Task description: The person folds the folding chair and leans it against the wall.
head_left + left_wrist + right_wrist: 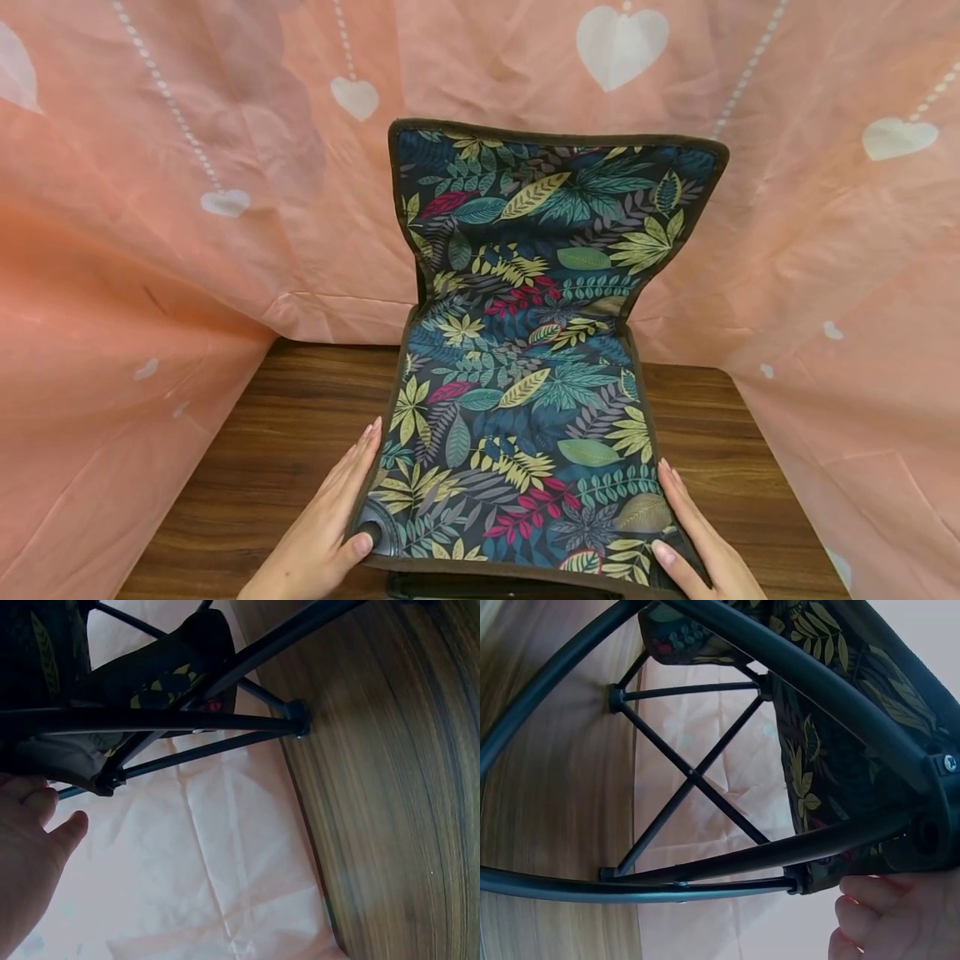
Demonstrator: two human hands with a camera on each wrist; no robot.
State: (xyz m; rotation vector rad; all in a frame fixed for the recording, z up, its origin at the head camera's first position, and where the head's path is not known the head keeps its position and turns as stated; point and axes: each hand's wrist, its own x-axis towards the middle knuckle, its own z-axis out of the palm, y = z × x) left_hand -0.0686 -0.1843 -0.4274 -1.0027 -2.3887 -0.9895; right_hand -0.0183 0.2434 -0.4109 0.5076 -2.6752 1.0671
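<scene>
A small folding chair [517,442] with dark leaf-printed fabric stands unfolded, its backrest [555,200] upright at the far side. My left hand [322,517] holds the seat's front left corner, thumb over the top beside a dark round fitting [371,533] and fingers along the side edge. On the opposite side, my right hand [705,533] holds the front right corner the same way. Black metal tubes [210,750] cross beneath the seat in the left wrist view. The right wrist view shows the crossed legs [694,774] and the fingers of my right hand [900,915] bent against the corner.
The chair stands on a dark wooden table [300,408]. Pink cloth [225,108] printed with white hearts hangs behind the table and along both sides, close to the backrest.
</scene>
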